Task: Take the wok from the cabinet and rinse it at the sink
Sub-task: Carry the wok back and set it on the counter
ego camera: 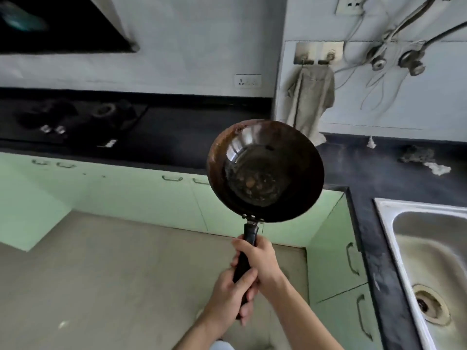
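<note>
A dark, worn wok (265, 170) with brown residue in its bottom is held up in the air in front of the green cabinets (151, 198), bowl facing me. Both hands grip its black handle. My right hand (257, 258) is wrapped around the upper part, just below the rivets. My left hand (232, 296) holds the lower end. The steel sink (386, 223) lies at the right, set in the dark counter, with its drain (427, 304) visible. The wok hangs left of the sink, over the floor.
A gas hob (73, 117) sits on the black counter (177, 137) at the left, below a range hood (63, 24). A grey cloth (310, 97) hangs from wall hooks. Crumpled rags (424, 160) lie behind the sink. Pipes and valves (394, 56) are on the wall.
</note>
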A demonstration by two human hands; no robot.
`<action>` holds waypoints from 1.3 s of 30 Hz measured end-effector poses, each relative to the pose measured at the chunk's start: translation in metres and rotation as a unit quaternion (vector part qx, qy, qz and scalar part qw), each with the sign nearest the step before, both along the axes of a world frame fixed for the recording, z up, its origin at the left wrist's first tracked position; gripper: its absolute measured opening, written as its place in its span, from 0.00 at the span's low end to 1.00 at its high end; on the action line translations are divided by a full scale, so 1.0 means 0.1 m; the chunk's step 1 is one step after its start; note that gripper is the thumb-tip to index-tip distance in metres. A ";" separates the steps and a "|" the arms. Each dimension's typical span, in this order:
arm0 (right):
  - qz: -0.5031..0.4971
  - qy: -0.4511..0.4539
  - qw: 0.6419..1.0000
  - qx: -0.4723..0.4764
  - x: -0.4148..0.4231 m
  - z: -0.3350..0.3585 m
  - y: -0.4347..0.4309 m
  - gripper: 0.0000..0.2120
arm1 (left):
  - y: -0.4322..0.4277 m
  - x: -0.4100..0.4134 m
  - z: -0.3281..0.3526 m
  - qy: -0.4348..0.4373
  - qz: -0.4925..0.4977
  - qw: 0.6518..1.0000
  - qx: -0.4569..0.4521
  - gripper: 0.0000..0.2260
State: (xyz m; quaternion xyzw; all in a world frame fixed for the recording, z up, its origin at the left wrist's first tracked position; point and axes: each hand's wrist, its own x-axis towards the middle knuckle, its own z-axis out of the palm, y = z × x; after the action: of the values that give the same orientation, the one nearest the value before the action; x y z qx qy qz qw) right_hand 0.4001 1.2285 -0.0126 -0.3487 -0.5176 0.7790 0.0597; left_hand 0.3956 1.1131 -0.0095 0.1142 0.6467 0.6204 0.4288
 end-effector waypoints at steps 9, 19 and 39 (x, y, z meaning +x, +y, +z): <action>0.145 0.011 0.989 0.025 -0.63 0.01 -1.14 0.05 | -1.09 -0.31 0.04 -0.010 0.133 0.991 -0.003 0.18; 0.243 -0.001 0.968 0.054 -1.52 0.00 -2.87 0.05 | -2.76 -1.01 0.02 -0.029 0.224 0.974 0.004 0.14; 0.445 -0.028 0.892 0.078 -2.89 -0.19 -5.29 0.04 | -4.88 -1.98 -0.25 -0.067 0.438 0.895 0.050 0.15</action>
State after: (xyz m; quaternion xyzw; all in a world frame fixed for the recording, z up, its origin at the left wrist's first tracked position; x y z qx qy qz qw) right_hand 0.1109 0.6990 -0.0313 -0.0980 -0.6794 0.6707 -0.2809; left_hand 0.1981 0.6252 -0.0345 -0.2011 0.5689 0.7833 0.1492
